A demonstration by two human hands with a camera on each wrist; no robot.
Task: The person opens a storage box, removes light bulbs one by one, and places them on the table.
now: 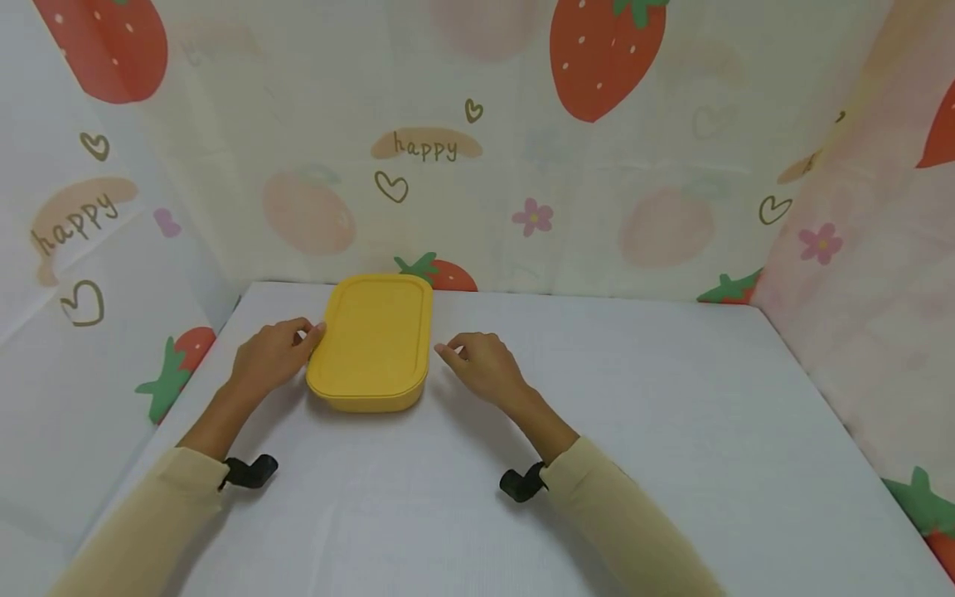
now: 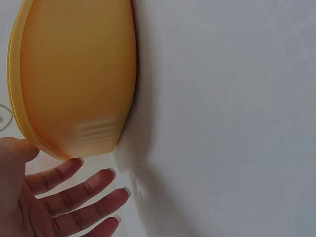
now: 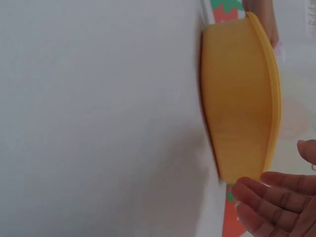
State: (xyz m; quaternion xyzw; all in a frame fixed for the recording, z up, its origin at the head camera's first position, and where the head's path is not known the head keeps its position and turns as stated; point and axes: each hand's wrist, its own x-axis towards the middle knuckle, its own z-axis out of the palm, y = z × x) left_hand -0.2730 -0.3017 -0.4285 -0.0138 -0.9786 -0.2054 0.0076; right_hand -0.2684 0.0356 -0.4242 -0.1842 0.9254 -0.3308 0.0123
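A yellow rectangular box with a lid (image 1: pixel 379 336) sits on the white table toward the back left, its lid on. At its left side is my left hand (image 1: pixel 273 356), thumb at the lid's edge. In the left wrist view the fingers (image 2: pixel 84 192) of that hand are spread and loosely extended near the box's side (image 2: pixel 79 79). My right hand (image 1: pixel 485 365) is off the box's right side, with a small gap in the head view. The right wrist view has its fingers (image 3: pixel 276 197) relaxed near the end of the box (image 3: pixel 237 98), holding nothing.
The white tabletop (image 1: pixel 634 398) stretches to the right and toward the front. A cloth wall (image 1: pixel 522 166) printed with strawberries, hearts and "happy" stands directly behind the box. More printed cloth rises at the left (image 1: pixel 89 274) and right (image 1: pixel 858 249). A black wrist camera is on each wrist.
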